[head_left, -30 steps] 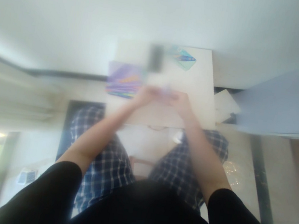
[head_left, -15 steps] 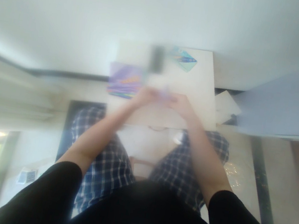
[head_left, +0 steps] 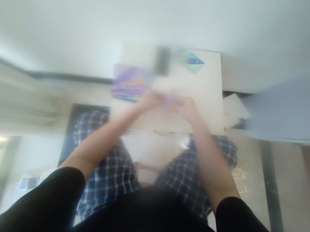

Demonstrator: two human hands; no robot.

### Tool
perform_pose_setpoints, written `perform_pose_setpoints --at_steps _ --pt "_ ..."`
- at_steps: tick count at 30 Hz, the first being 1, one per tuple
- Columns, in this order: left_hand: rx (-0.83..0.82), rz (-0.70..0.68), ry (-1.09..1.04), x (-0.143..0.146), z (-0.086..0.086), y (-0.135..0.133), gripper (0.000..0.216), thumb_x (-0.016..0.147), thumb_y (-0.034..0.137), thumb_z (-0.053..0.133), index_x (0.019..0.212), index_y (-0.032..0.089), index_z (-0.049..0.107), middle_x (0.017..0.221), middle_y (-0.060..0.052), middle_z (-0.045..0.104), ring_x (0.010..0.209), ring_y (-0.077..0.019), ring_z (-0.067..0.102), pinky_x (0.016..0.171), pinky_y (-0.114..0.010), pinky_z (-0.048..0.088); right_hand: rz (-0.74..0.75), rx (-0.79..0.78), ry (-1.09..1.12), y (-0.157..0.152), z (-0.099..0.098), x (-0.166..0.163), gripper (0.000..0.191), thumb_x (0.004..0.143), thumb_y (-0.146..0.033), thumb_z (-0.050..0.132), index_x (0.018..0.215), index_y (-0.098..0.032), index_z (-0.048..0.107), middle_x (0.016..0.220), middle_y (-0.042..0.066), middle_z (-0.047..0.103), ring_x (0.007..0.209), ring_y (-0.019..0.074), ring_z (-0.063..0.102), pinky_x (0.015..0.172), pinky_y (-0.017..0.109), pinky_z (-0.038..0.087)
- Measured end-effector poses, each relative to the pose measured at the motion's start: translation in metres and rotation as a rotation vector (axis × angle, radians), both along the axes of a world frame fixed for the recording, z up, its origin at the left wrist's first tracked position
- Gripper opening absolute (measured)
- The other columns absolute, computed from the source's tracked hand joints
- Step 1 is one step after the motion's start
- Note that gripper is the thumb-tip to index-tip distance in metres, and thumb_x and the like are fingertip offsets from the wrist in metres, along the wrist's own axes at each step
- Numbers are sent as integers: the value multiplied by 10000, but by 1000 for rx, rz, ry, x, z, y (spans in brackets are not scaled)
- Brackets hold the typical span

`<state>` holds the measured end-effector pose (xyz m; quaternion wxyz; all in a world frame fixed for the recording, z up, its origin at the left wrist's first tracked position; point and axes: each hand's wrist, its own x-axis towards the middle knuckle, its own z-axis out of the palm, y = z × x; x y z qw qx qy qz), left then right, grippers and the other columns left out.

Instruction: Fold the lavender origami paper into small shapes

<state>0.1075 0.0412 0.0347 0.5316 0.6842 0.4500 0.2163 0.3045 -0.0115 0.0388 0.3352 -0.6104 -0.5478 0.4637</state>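
Both hands meet over the near half of the white table, and the picture is hazy there. Between them is a small pale purple piece, perhaps folded paper; its shape is too blurred to tell. My left hand is closed at its left side, and my right hand is closed at its right side. Just left of my left hand lies a purple patterned sheet with orange and blue streaks. Farther back is a flat teal and blue pointed piece.
A blurred dark oblong is on the table beyond my hands. A pale wall rises behind the table. To the right stands a large light grey panel. My knees in checked cloth are at the table's near edge.
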Motion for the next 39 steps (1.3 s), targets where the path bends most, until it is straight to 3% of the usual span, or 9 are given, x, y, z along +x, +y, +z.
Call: perform_pose_setpoints --at_steps 5,11,19,32,39 --pt "-65 -27 -130 -2 -8 2 364 785 463 720 925 137 800 996 -85 796 1017 -296 735 953 -399 572 41 -5 27 -1 3 -1 193 653 -237 793 825 -152 808 835 58 802 830 263 767 791 373 623" --pt "-67 12 -90 -5 -16 6 332 712 431 772 873 143 813 979 -94 799 1020 -311 739 954 -407 585 115 8 24 -4 9 0 208 674 -286 785 843 -169 814 861 53 808 842 257 773 852 384 616" --pt "-56 -49 -106 -6 -9 6 368 700 481 799 863 151 815 1004 -80 798 1067 -314 722 1018 -432 552 139 20 -27 -2 6 3 204 699 -194 740 885 -162 814 858 47 810 863 251 772 852 359 601" --pt "-65 97 -49 -6 -27 4 317 743 408 761 906 141 812 1013 -99 796 1041 -296 728 980 -400 562 232 69 -283 -5 7 -1 171 772 -153 687 888 -173 811 828 22 807 878 238 773 864 312 573" --pt "-56 43 -136 -2 -15 3 388 734 462 775 953 143 799 1048 -96 790 1029 -284 727 961 -383 562 178 80 -237 -3 8 1 209 750 -178 717 936 -171 812 892 36 812 952 259 766 890 339 575"
